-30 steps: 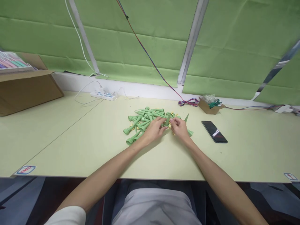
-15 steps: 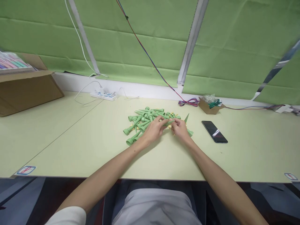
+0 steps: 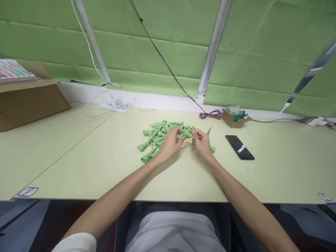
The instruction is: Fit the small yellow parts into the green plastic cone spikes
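Observation:
Above the front of a heap of green plastic spikes (image 3: 151, 140), I hold one green plastic spike (image 3: 188, 134) between my two hands. My left hand (image 3: 172, 141) has its thumb and fingers curled round the wider end. The narrow tip is pinched by my right hand (image 3: 201, 141), with its fingers bent in. Small yellow plastic pieces (image 3: 189, 140) lie on the table just under and behind the hands. Another green cone tip (image 3: 209, 131) sticks up beyond my right hand. The fingers partly cover the held spike.
A black phone (image 3: 239, 147) lies to the right on the pale table (image 3: 105, 171). Behind it stands a small cardboard tray (image 3: 235, 122) with plastic bags, beside a coiled red-blue wire (image 3: 211, 114). A power strip (image 3: 117, 107) and a large cardboard box (image 3: 31, 105) are at left.
The held spike has turned, so its collar now shows between my hands and its tip points down to the right. My left fingers have shifted back slightly. The heap looks the same.

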A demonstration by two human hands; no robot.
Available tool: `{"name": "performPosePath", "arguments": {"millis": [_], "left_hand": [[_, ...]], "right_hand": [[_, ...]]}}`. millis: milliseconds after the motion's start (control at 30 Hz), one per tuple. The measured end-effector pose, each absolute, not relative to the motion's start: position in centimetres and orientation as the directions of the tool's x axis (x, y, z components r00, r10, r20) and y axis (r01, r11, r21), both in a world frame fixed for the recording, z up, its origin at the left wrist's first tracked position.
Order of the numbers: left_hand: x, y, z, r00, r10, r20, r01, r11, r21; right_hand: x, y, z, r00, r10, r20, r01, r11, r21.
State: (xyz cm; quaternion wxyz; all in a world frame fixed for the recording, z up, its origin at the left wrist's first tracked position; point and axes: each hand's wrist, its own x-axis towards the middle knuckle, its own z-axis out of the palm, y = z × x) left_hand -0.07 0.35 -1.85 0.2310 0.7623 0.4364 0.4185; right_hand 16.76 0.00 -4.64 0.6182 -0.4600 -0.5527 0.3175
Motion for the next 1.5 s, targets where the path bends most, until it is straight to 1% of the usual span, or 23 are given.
{"name": "performPosePath", "arguments": {"millis": [67, 133, 167, 200, 233, 267, 367, 600, 900, 1000, 1100, 1200, 1367, 1500], "left_hand": [[0.1, 0.4, -1.4, 0.287, 0.918, 0.273, 0.359, -0.367, 0.858], [0.2, 0.2, -1.0, 0.393, 0.917, 0.071, 0.215, -0.167, 0.962], [0.3, 0.1, -0.8, 0.437, 0.899, -0.031, 0.166, -0.047, 0.985], [0.3, 0.0, -0.7, 0.472, 0.876, -0.096, 0.124, 0.041, 0.991], [0.4, -0.1, -0.6, 0.493, 0.861, -0.123, 0.094, 0.088, 0.992], [0.4, -0.2, -0.5, 0.511, 0.851, -0.123, 0.074, 0.098, 0.992], [0.3, -0.4, -0.6, 0.545, 0.835, -0.077, 0.052, 0.058, 0.997], [0.3, -0.2, -1.1, 0.549, 0.835, -0.01, 0.05, -0.021, 0.999], [0.2, -0.3, -1.2, 0.515, 0.853, 0.085, 0.145, -0.185, 0.972], [0.2, -0.7, -0.9, 0.497, 0.857, 0.134, 0.171, -0.249, 0.953], [0.2, -1.0, -0.6, 0.465, 0.872, 0.151, 0.228, -0.283, 0.932], [0.2, -1.0, -0.7, 0.433, 0.874, 0.223, 0.291, -0.369, 0.883], [0.1, -0.2, -1.5, 0.384, 0.832, 0.4, 0.397, -0.54, 0.743], [0.0, 0.3, -2.0, 0.409, 0.767, 0.493, 0.418, -0.638, 0.646]], "right_hand": [[16.8, -0.3, -4.2, 0.202, 0.887, 0.414, 0.113, 0.399, -0.91], [16.8, -0.6, -3.7, 0.212, 0.869, 0.446, 0.135, 0.426, -0.894], [16.8, -0.7, -3.6, 0.209, 0.86, 0.466, 0.155, 0.441, -0.884], [16.8, -0.8, -3.4, 0.197, 0.853, 0.484, 0.173, 0.456, -0.873], [16.7, -0.9, -3.3, 0.177, 0.849, 0.498, 0.185, 0.469, -0.864], [16.7, -1.0, -3.3, 0.155, 0.847, 0.509, 0.19, 0.48, -0.857], [16.6, -1.1, -3.4, 0.105, 0.851, 0.515, 0.178, 0.494, -0.851], [16.7, -0.7, -3.8, 0.105, 0.867, 0.488, 0.146, 0.472, -0.87], [16.6, -0.4, -4.0, 0.087, 0.912, 0.4, 0.032, 0.399, -0.916], [16.6, -0.4, -3.9, 0.087, 0.924, 0.372, 0.019, 0.372, -0.928], [16.6, -0.6, -3.7, 0.083, 0.93, 0.358, 0.015, 0.358, -0.934], [16.6, -0.7, -3.4, 0.065, 0.936, 0.345, -0.027, 0.347, -0.937], [16.6, -0.7, -3.3, 0.044, 0.953, 0.298, -0.054, 0.3, -0.952], [16.6, -0.6, -3.3, 0.016, 0.972, 0.236, -0.101, 0.236, -0.966]]}}
